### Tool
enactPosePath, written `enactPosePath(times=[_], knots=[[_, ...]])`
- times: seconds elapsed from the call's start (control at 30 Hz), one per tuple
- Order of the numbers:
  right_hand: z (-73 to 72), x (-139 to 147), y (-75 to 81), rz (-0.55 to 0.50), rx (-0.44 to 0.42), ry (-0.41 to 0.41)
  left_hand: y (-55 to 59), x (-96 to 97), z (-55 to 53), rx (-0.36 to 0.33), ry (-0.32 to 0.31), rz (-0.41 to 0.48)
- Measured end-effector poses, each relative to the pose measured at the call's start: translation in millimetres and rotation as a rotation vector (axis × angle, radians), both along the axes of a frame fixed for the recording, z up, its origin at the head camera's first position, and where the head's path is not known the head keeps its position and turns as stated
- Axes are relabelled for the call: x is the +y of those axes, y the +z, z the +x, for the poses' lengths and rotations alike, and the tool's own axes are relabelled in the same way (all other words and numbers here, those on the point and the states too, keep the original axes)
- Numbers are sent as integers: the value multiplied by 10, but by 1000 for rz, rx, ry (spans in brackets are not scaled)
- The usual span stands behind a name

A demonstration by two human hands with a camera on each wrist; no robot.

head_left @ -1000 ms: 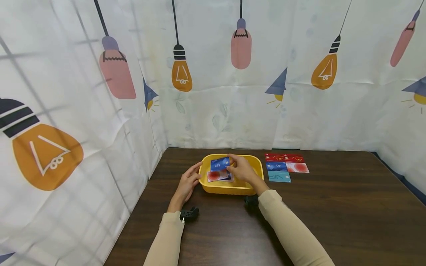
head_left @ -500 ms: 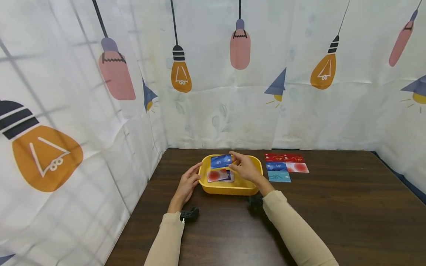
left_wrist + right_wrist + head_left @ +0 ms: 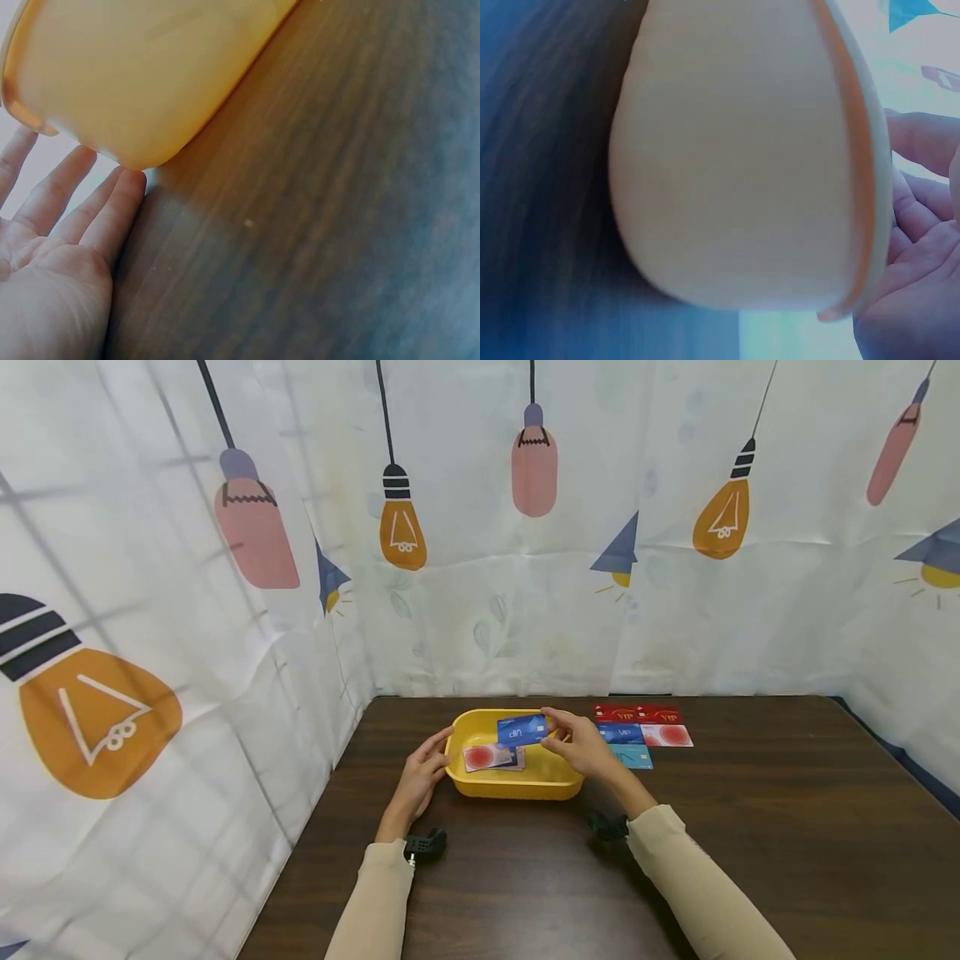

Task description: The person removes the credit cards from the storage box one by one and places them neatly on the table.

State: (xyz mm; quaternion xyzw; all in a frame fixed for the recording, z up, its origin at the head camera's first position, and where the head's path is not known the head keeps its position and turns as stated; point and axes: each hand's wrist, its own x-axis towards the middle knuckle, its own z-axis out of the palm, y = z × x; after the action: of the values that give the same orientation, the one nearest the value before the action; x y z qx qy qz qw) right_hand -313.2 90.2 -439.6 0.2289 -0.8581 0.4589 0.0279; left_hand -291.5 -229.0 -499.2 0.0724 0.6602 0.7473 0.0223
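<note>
My right hand [image 3: 588, 750] pinches the right end of a blue VIP card [image 3: 522, 730] between thumb and fingers, above the yellow plastic basin [image 3: 517, 790]. The lettering on the card appears upside down in the head view. Several other cards lie overlapped inside the basin, a pink-and-white card with a red circle [image 3: 483, 757] on top. My left hand [image 3: 421, 779] touches the basin's left end, its fingers extended against the wall, as the left wrist view also shows. In the right wrist view the basin wall [image 3: 742, 157] hides the card, and only part of the hand [image 3: 922, 247] shows.
Right of the basin, cards lie in rows on the brown wooden table [image 3: 757, 827]: two red VIP cards [image 3: 637, 714], a blue card [image 3: 618, 734], a red-circle card [image 3: 666, 736] and a light-blue card [image 3: 633, 757]. A lamp-print curtain [image 3: 480, 635] borders the table's back and left.
My right hand has lifted the blue card off the cards in the basin and carried it rightward. It now partly covers the blue and light-blue cards on the table. The left hand stays put.
</note>
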Motion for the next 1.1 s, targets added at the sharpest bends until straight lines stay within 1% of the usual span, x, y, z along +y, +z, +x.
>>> enactPosePath(times=[0.23, 0.37, 0.63, 0.73, 0.9, 1.1], knots=[[96, 135, 31, -10, -60, -31, 4, -7, 7, 1, 10, -5], [156, 232, 44, -24, -56, -35, -10, 0, 14, -8, 10, -4], [219, 458, 13, -88, -50, -44, -18, 16, 14, -4, 13, 7], [217, 539, -5, -101, -35, -42, -6, 11, 12, 3, 5, -1], [188, 654, -19, -108, -36, -33, 11, 9, 6, 7, 2, -11], [164, 776, -25, -101, -22, -47, 16, 15, 13, 7, 1, -8]])
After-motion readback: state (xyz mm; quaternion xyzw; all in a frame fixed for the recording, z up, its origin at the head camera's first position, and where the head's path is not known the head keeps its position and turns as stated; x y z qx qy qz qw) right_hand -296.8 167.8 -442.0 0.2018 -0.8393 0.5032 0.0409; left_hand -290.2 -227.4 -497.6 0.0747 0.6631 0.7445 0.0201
